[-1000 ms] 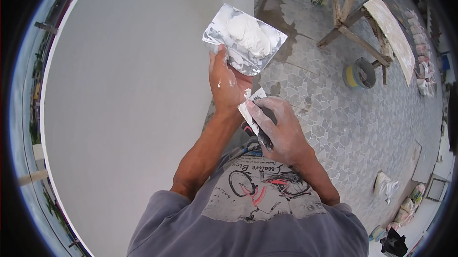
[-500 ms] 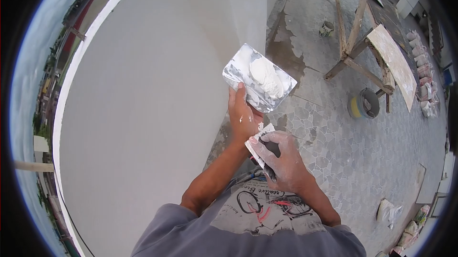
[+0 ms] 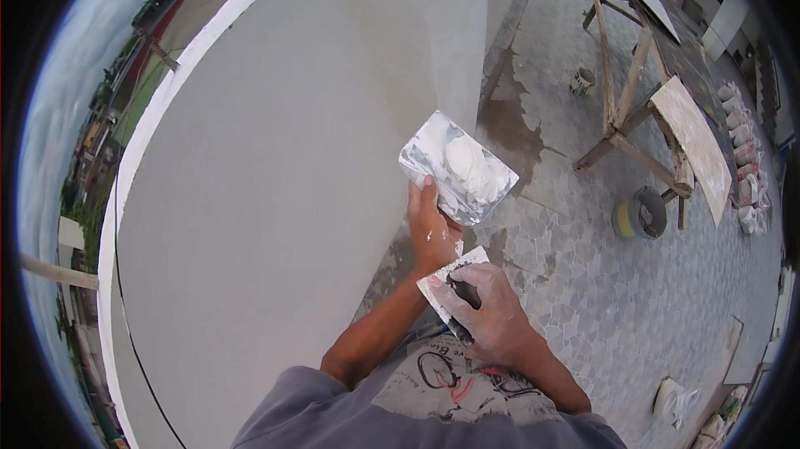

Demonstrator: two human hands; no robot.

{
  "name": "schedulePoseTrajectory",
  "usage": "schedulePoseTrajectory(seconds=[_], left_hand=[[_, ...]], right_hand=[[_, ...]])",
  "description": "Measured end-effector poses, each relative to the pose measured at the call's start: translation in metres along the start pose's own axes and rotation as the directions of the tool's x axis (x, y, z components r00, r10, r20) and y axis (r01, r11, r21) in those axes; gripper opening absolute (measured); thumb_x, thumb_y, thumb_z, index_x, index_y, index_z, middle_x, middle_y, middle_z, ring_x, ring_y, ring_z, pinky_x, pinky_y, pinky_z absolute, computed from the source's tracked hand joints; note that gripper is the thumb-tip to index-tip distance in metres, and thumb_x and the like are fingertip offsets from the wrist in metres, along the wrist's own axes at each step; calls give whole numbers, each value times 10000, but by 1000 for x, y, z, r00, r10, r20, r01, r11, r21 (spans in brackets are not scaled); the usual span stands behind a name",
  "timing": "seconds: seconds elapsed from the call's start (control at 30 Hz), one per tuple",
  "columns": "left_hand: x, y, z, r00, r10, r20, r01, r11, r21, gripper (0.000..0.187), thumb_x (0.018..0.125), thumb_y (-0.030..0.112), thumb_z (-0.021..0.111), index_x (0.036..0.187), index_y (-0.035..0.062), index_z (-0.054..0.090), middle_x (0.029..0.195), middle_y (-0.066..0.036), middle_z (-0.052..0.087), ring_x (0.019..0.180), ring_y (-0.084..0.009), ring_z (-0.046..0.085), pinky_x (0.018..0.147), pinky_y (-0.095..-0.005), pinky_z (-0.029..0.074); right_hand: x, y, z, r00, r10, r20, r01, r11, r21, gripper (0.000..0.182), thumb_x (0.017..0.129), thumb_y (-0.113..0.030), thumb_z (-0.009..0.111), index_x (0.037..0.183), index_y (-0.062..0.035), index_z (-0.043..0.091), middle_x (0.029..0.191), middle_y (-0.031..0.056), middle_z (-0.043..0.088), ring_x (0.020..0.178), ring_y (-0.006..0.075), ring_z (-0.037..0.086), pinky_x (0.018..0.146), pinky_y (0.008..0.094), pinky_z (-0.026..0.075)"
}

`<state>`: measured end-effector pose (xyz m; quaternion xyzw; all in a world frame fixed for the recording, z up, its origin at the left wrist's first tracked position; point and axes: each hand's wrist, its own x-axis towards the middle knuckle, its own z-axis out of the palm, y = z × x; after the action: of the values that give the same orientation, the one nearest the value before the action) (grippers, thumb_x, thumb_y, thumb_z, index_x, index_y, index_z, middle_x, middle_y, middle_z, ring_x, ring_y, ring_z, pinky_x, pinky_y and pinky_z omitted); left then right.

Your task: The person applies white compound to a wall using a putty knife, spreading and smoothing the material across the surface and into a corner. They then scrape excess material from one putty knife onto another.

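Observation:
My left hand [image 3: 433, 224] grips the near edge of a rectangular metal hawk [image 3: 427, 149], its thumb on top. The plate is smeared white and carries a mound of white putty [image 3: 471, 167]. Closer to my body, my right hand [image 3: 492, 311] is closed around the black handle of a plastering trowel [image 3: 433, 289]. White putty coats the trowel's blade, which overlaps my left wrist in this view. White residue also covers the fingers of my right hand.
A smooth grey wall [image 3: 258, 166] fills the left side. On the right are a wooden trestle [image 3: 621, 128], a stained board [image 3: 696, 141], a bucket [image 3: 640, 214] and a small can [image 3: 582, 81] on the stone-patterned floor [image 3: 575, 282]. Several sacks [image 3: 746, 157] line the far right.
The view has shifted, so the wall, trestle and hawk sit lower in it. The trowel has turned, showing more of its blade. Both hands keep their holds.

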<state>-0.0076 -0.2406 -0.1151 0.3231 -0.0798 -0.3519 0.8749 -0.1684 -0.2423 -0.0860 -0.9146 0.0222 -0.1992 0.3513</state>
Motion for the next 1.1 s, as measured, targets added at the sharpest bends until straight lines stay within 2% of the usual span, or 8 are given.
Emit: schedulePoseTrajectory(seconds=[0.1,0.27,0.47,0.67,0.87,0.97,1.07,1.1], left_hand=[[-3,1,6,998,-12,-69,9,999,-36,455,995,206,407,1394,32,279,1294,-130,477,1143,-238,555,923,-368,510],[0,2,-3,995,26,-96,-25,1000,3,446,996,207,397,1392,37,282,1299,-133,472,1152,-246,548,932,-386,509],[5,1,-20,995,44,-91,-42,999,32,442,1005,244,341,1399,54,281,1358,-136,430,1229,-287,495,995,-464,454],[3,3,-14,981,63,-183,-57,998,38,419,1001,248,353,1372,55,327,1337,-115,461,1225,-269,501,1004,-440,450],[2,3,-15,980,117,-162,-101,989,106,459,1003,222,364,1417,51,264,1341,-128,442,1221,-262,497,984,-418,475],[2,8,-19,970,120,-209,-72,972,225,448,995,255,375,1381,34,320,1309,-126,483,1183,-254,536,972,-393,478],[4,11,-21,956,136,-260,-60,959,279,458,992,246,404,1377,12,327,1264,-118,500,1119,-213,562,926,-340,494],[6,12,-23,958,142,-248,-66,954,292,459,990,250,409,1370,3,335,1256,-121,505,1113,-212,565,923,-337,494]], right_hand=[[-13,13,-3,997,67,30,-66,997,-33,947,464,-25,782,1353,-105,469,1182,169,449,1120,366,449,973,482,372],[-14,35,6,998,70,-4,-70,984,-167,949,468,-34,788,1357,-86,459,1181,173,448,1107,366,456,959,468,380],[-11,49,24,995,98,-33,-102,987,-123,919,494,-13,770,1356,-79,458,1170,177,452,1087,361,468,923,454,399],[-23,80,35,988,152,0,-150,976,-155,775,578,30,697,1318,-55,486,1149,169,479,1072,351,484,922,438,412],[-42,122,21,957,255,-141,-239,964,121,562,715,19,621,1264,-37,521,1069,185,574,996,340,560,849,409,466],[-41,122,-3,761,646,-63,-614,748,252,413,820,-60,621,1223,-2,551,1122,194,601,961,310,602,845,370,480],[-48,162,-9,604,788,120,-565,317,762,386,829,-78,637,1199,-2,557,1096,127,619,966,274,606,873,387,477],[-47,173,-8,630,767,124,-394,177,902,381,825,-70,640,1191,-7,556,1087,115,619,969,263,606,881,396,477]])
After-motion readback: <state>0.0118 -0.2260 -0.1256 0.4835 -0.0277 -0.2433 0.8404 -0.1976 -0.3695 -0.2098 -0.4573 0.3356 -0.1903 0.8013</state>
